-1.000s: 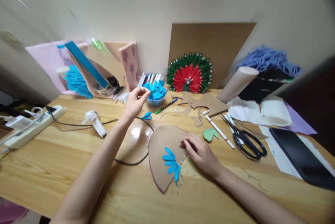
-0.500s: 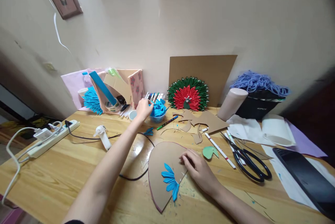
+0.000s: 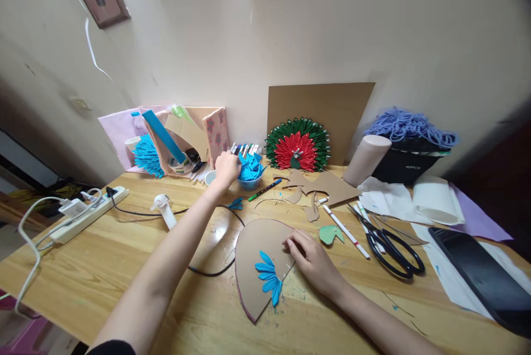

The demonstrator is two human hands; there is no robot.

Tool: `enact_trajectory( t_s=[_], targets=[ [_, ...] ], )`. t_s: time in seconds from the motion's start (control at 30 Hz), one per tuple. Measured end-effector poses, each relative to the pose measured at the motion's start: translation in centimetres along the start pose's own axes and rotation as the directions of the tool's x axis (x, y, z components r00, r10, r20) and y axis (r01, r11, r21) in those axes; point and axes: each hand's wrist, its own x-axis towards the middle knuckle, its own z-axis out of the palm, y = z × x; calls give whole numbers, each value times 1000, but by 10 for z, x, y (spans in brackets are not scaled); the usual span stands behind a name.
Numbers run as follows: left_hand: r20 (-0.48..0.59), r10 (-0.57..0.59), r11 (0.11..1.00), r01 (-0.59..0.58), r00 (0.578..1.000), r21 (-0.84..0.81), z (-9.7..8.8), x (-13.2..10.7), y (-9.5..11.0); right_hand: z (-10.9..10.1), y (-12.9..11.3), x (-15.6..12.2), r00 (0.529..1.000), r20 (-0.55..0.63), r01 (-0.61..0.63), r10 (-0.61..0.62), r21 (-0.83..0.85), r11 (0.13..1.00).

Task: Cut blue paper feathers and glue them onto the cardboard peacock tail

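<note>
My left hand (image 3: pixel 227 168) reaches far across the wooden table (image 3: pixel 124 266) to a small bowl of blue paper petals (image 3: pixel 250 168); its fingers are closed at the pile's edge, and what they pinch is hidden. My right hand (image 3: pixel 312 258) rests fingers-down on a brown cardboard half-disc (image 3: pixel 258 244) near me. Several blue petals (image 3: pixel 269 278) are stuck in a fan on that cardboard. One loose blue petal (image 3: pixel 236 203) lies between bowl and cardboard.
A glue gun (image 3: pixel 165 211) with a black cord and a power strip (image 3: pixel 89 215) lie left. A red-green paper fan (image 3: pixel 299 145) leans at the wall. Black scissors (image 3: pixel 390 247), pens (image 3: pixel 345 227), cardboard scraps (image 3: pixel 327 186), a green cutout (image 3: pixel 331 233) and a dark tablet (image 3: pixel 481 275) lie right.
My left hand moved from above the table forward into the bowl of blue petals. My head tilted up, showing more wall. My right hand stayed on the cardboard.
</note>
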Motion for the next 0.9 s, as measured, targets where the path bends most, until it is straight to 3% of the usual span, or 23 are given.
enact_trajectory(
  t_s=[0.13,0.23,0.3,0.4,0.5,0.6,0.73,0.9],
  targets=[
    [-10,-2,1000,2,1000,-23,-19,-12,-2,0,0,0,1000,-7,16,-16,-2,1000],
    [-158,74,981,-100,985,-167,-34,-46,-1,-1,-1,-1,1000,-8,14,-14,2,1000],
    [-180,125,951,-170,976,-259,-38,-77,-1,-2,-1,-1,1000,-23,0,0,-5,1000],
    [-23,188,921,-185,982,-343,-30,-124,-4,-6,2,2,998,-67,-10,6,-53,999],
    [112,186,911,-129,976,-393,-12,-153,-10,-9,12,7,998,-53,-36,29,-129,991],
    [116,142,890,-76,983,-449,2,-158,-14,-11,20,13,997,5,-73,75,-181,981],
    [75,128,842,-68,989,-535,8,-149,-15,-10,16,30,998,-15,-62,60,-196,979],
    [52,111,733,-46,992,-678,19,-141,-13,11,-9,75,995,49,93,-86,-154,984]
  ],
)
